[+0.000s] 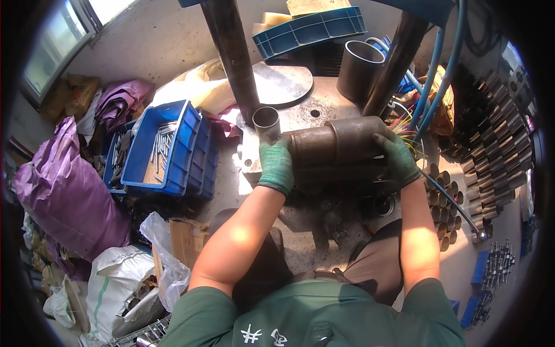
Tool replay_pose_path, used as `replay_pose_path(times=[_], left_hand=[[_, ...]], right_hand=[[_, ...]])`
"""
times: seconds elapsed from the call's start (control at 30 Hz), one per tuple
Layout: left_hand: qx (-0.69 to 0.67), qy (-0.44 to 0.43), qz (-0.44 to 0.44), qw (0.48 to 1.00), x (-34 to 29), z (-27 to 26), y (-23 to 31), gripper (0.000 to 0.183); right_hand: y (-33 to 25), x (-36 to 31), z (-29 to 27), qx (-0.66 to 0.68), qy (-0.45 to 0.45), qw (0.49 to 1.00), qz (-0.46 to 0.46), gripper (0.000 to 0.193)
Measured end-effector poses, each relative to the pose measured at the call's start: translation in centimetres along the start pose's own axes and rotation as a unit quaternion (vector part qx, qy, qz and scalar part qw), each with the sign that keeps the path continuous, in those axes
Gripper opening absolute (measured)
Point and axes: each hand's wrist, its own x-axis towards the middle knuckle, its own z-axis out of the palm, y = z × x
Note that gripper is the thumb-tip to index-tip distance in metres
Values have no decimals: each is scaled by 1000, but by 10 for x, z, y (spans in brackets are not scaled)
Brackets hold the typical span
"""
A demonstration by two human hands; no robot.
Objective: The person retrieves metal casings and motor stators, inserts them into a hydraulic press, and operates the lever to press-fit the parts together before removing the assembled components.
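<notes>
A stepped, dark brown metal cylinder (354, 140) lies level between my two hands, its thicker part to the right. Its left end is in my left hand (276, 165), which wears a green knit glove. My right hand (400, 159), gloved the same way, is closed around the thick right end. Directly beyond my left fingers stands a short open metal tube (266, 120); whether those fingers touch it, I cannot tell. Under and behind the cylinder is a pale metal machine table (333, 98) with a round hole in it.
Two dark steel columns (231, 55) rise from the machine table. A wide open tube (359, 72) stands at the back right, near blue hoses (437, 81). Blue bins (173, 153) with metal pins are at left, beside a purple sack (75, 191). Many tubes (491, 156) are stacked at right.
</notes>
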Motion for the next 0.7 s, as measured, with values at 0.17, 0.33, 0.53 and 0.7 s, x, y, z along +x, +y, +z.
replay_pose_path(times=[0.17, 0.33, 0.53, 0.7], left_hand=[[3, 66, -3, 998, 19, -36, 28, 42], [22, 56, -5, 998, 22, -58, 34, 43], [51, 73, 31, 996, 13, -44, 25, 37], [34, 77, 39, 996, 16, -50, 19, 39]], right_hand=[[19, 13, -2, 73, -10, 997, -25, 38], [30, 25, 20, -16, 98, 982, -163, 26], [15, 53, 63, -392, 98, 784, -471, 37], [-4, 33, 84, -538, 100, 624, -558, 45]])
